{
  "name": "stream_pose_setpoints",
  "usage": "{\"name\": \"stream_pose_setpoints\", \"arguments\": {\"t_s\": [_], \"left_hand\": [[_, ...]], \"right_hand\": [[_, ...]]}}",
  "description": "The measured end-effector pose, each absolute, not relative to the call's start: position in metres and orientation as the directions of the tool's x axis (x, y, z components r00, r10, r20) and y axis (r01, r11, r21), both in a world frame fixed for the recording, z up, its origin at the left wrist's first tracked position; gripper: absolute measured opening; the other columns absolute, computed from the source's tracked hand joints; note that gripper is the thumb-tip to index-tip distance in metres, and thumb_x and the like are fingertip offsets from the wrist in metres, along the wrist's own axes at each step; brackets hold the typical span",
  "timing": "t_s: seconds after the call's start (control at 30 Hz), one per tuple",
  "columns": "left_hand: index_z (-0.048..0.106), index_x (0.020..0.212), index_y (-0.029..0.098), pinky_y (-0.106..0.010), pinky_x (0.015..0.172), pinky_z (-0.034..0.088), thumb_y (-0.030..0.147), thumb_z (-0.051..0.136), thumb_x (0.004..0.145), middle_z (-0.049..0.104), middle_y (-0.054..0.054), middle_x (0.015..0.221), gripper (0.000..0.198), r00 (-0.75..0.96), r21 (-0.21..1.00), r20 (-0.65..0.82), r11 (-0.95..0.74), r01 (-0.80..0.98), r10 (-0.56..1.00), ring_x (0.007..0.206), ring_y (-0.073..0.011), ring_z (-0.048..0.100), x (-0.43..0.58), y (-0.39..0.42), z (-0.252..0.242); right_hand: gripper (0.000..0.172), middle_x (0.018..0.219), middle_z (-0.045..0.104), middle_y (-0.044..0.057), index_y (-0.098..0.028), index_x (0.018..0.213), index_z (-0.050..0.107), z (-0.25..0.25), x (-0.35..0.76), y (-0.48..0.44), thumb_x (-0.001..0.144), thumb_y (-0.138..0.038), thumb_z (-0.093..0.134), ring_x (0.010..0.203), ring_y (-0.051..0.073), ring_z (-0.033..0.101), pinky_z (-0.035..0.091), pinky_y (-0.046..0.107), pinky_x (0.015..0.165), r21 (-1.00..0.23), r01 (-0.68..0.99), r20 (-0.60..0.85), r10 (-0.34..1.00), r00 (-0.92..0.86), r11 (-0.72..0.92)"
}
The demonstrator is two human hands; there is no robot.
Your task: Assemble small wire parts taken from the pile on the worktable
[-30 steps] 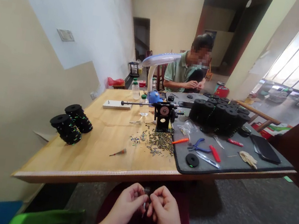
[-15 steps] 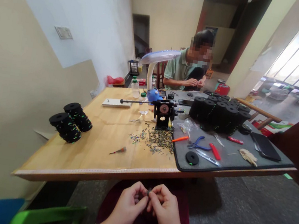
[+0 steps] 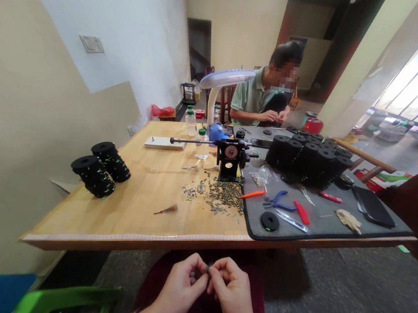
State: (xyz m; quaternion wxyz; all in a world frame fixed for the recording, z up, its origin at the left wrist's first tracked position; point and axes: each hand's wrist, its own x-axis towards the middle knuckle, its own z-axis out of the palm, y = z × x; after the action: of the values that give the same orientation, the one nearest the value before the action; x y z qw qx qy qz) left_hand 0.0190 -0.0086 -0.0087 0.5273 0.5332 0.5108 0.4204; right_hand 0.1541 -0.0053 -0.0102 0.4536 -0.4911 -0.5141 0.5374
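My left hand (image 3: 183,284) and my right hand (image 3: 230,291) meet over my lap, below the table's front edge. Thumb and fingers of each are pinched together, with the fingertips almost touching. Between them is a tiny dark piece (image 3: 209,268), too small to name. On the table beyond lie a heap of small dark and gold metal-looking pieces (image 3: 227,194), a scatter of coloured beads (image 3: 192,192) and a thin pointed tool with an orange end (image 3: 166,209). Behind the heap stands a black winding device (image 3: 229,159) with a long rod.
Black foam spools (image 3: 94,175) stand at the table's left; several more (image 3: 304,158) crowd the grey mat (image 3: 325,225). Blue pliers (image 3: 280,200), a red-handled tool (image 3: 301,212) and a black foam disc (image 3: 270,221) lie there. A lamp (image 3: 225,78) rises behind. Across sits a person (image 3: 256,98).
My hands keep the same pinch over my lap, almost unmoved. The view has shifted slightly, so the table and its contents appear a little further right.
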Motion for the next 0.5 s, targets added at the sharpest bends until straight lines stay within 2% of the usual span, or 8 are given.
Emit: {"name": "stream_pose_setpoints", "arguments": {"t_s": [0.27,0.37,0.5], "left_hand": [[0.045,0.068,0.019,-0.019,0.044,0.04,0.034,0.068,0.072,0.051,0.007,0.056,0.028,0.135,0.975,-0.196,0.207,-0.077,0.971,0.045,-0.0084,0.05,0.022,-0.004,-0.01],[0.048,0.075,0.018,-0.021,0.048,0.045,0.032,0.073,0.067,0.055,0.005,0.063,0.03,0.15,0.946,-0.238,0.264,-0.187,0.96,0.051,-0.0101,0.055,0.022,-0.002,-0.007],[0.055,0.081,0.016,-0.022,0.053,0.045,0.029,0.072,0.069,0.059,0.002,0.065,0.025,0.244,0.897,-0.298,0.358,-0.259,0.923,0.055,-0.0104,0.057,0.022,-0.002,-0.004]], "right_hand": [[0.036,0.041,0.053,-0.006,-0.018,0.069,0.051,-0.016,0.152,-0.004,0.077,-0.052,0.061,0.034,0.007,0.041,0.03,0.018,0.037,-0.99,-0.065,-0.12,0.989,-0.087,-0.126],[0.037,0.041,0.053,-0.006,-0.018,0.07,0.05,-0.02,0.152,-0.002,0.075,-0.053,0.062,0.034,0.006,0.041,0.029,0.017,0.037,-0.979,-0.116,-0.158,0.984,-0.085,-0.167],[0.042,0.039,0.052,-0.007,-0.018,0.069,0.049,-0.023,0.152,-0.001,0.071,-0.057,0.065,0.033,0.006,0.041,0.027,0.016,0.035,-0.961,-0.163,-0.207,0.973,-0.102,-0.222]]}}
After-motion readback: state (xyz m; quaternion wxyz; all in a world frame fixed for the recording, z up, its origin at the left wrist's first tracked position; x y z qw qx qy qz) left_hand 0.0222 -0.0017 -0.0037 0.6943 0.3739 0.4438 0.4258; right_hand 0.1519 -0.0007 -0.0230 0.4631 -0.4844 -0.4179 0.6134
